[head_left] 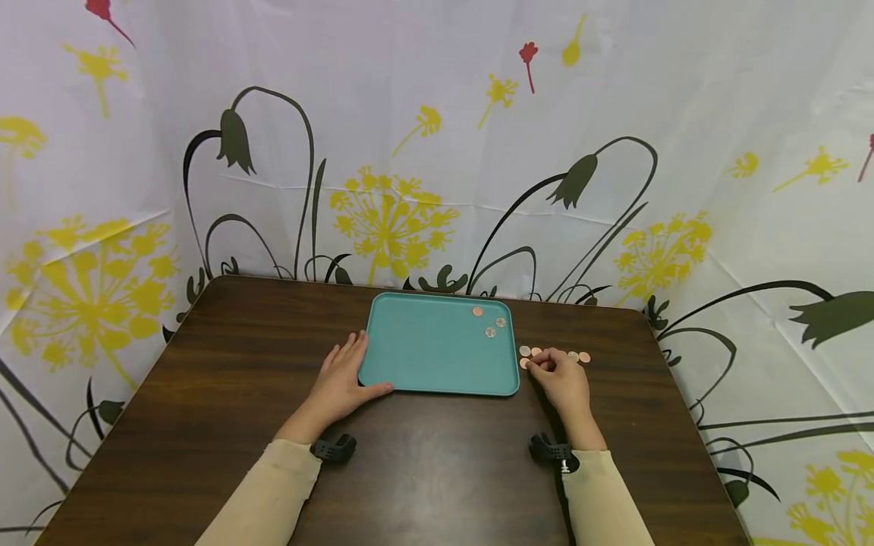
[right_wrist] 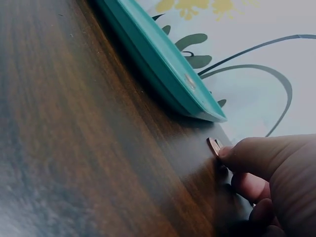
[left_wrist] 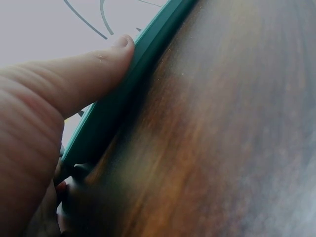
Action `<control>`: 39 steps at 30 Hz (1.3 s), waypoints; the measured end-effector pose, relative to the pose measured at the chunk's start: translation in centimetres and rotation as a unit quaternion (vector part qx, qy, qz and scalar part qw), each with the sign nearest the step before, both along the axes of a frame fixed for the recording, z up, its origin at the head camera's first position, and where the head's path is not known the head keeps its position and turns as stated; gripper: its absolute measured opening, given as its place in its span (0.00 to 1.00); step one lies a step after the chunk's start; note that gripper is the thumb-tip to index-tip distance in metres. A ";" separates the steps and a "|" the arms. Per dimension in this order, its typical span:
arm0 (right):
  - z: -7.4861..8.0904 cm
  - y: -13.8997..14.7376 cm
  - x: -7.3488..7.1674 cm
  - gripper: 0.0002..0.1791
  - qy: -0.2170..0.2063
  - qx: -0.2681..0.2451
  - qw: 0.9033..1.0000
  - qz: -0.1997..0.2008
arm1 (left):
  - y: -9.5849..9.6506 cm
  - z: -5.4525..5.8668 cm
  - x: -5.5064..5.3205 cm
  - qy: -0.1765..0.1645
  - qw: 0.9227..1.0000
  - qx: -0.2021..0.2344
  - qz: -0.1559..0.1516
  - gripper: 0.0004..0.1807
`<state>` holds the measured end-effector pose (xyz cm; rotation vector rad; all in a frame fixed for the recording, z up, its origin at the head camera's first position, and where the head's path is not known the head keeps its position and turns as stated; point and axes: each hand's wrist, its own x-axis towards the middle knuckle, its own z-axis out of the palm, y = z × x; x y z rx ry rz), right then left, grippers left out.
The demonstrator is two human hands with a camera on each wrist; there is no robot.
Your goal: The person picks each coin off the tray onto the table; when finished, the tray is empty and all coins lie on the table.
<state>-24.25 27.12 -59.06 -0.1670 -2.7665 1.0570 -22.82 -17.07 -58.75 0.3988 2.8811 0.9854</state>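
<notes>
A turquoise tray [head_left: 437, 345] lies on the table with one copper coin [head_left: 477, 312] and two silver coins [head_left: 490, 332] near its back right corner. My left hand [head_left: 339, 383] rests against the tray's front left corner, fingers spread along the left side and thumb straight on the front rim. Just right of the tray, my right hand [head_left: 563, 381] is low over the table with curled fingers. Its thumb and fingertips pinch at the edge of a copper coin [right_wrist: 214, 146]. Behind those fingers are a silver coin [head_left: 525, 351] and another copper coin [head_left: 536, 351].
To the right of the right hand's knuckles lie a silver coin [head_left: 573, 356] and a copper coin [head_left: 584, 357]. The dark wooden table [head_left: 423, 470] ends at a flower-printed curtain [head_left: 437, 136]. Each wrist wears a black band.
</notes>
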 end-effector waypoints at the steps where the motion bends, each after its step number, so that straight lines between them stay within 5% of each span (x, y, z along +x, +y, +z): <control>1: 0.0 0.0 0.0 0.08 0.001 0.001 1.000 0.000 | 0.0 0.0 0.0 0.000 1.000 0.000 0.000 0.67; 18: -0.3 -0.4 0.0 0.14 0.018 -0.072 0.996 -0.051 | -0.2 0.3 0.0 -0.001 1.000 -0.001 0.004 0.66; 25: 0.7 -0.6 0.2 0.10 0.061 -0.118 0.988 -0.074 | -0.2 -0.1 -0.1 0.000 1.000 0.000 0.000 0.67; 30: 2.6 -2.0 0.0 0.08 0.066 -0.144 0.987 -0.026 | -0.1 -0.1 -0.2 0.010 1.000 0.003 0.004 0.66; 39: 4.2 -6.2 -1.4 0.19 -0.030 -0.181 0.981 0.057 | -0.3 -0.1 0.1 0.002 1.000 -0.002 0.003 0.67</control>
